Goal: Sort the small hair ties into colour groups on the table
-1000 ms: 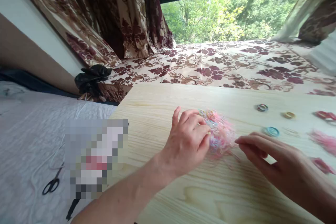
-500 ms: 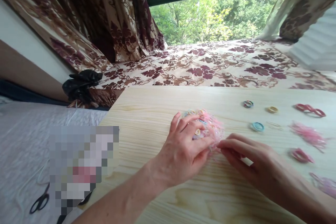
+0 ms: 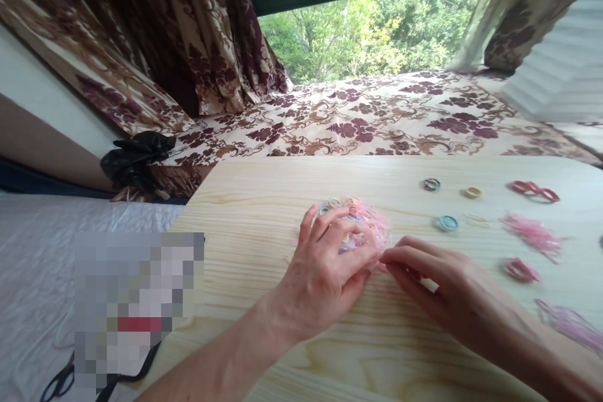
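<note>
A mixed pile of small elastic bands (image 3: 372, 221), mostly thin pink ones with a few blue and yellow rings, lies on the wooden tabletop (image 3: 254, 201). Over the pile rests my left hand (image 3: 325, 260), its fingers spread and bent across the bands, covering part of them. At the pile's right edge, my right hand (image 3: 428, 273) has thumb and forefinger pinched together beside pink strands. What sits between those fingertips is too small to make out.
Sorted to the right are a multicoloured ring (image 3: 431, 184), a yellow ring (image 3: 473, 192), a blue ring (image 3: 448, 223), red bands (image 3: 534, 191), pink strands (image 3: 532, 232), a pink bundle (image 3: 522, 269) and lilac bands (image 3: 568, 321). Scissors (image 3: 59, 383) lie at lower left.
The whole view has shifted, so the table items appear further left. My left hand stays over the pile and my right hand stays pinched at its edge.
</note>
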Action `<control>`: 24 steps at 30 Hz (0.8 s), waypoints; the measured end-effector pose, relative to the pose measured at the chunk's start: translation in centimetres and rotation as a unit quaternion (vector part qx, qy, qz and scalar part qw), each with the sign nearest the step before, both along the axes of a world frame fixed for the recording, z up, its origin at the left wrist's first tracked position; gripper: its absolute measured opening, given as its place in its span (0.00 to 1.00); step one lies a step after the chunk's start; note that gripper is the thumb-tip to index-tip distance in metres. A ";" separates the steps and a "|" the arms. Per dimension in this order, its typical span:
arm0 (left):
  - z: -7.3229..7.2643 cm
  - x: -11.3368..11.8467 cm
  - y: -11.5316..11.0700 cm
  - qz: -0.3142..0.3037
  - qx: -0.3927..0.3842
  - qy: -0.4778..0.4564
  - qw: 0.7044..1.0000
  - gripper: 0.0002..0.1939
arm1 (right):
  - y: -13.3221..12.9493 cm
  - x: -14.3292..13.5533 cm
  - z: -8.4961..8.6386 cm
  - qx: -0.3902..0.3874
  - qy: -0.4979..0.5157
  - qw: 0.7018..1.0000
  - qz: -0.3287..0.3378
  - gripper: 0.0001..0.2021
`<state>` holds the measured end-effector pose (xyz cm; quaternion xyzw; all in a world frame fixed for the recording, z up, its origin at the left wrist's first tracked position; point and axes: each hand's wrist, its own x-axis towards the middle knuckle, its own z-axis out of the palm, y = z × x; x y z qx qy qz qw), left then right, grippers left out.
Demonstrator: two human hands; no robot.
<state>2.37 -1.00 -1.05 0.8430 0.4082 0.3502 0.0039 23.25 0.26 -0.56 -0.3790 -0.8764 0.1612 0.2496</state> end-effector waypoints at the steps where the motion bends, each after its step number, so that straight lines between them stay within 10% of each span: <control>1: 0.0 0.0 0.0 -0.001 0.000 -0.002 1.000 0.08 | 0.0 0.0 0.0 0.000 0.000 1.000 0.001 0.10; 24: -0.9 0.8 0.1 0.039 -0.012 -0.016 0.999 0.02 | -0.1 0.2 0.2 0.005 -0.016 1.000 -0.010 0.12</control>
